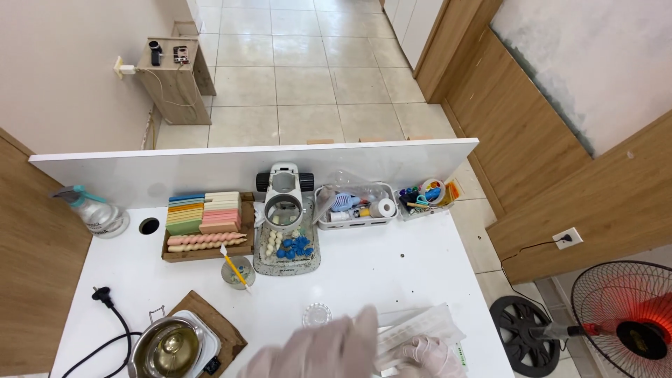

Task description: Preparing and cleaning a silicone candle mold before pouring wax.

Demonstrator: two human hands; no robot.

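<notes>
We are gripping a clear plastic packet (420, 329) at the surface's (392, 266) near edge; our gloved right hand (427, 353) is closing on it, our left hand (329, 350) is hovering open. It looks light, floppy, slippery; edges suit pinching.

Craft workshop: wax bars (204, 212), melting pot (170, 346)

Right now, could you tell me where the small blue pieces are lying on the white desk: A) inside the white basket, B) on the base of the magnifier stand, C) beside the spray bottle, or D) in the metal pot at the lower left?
B: the blue pieces lie on the speckled base of the magnifier stand, next to a row of pale beads, well apart from the gloved hands.
</notes>
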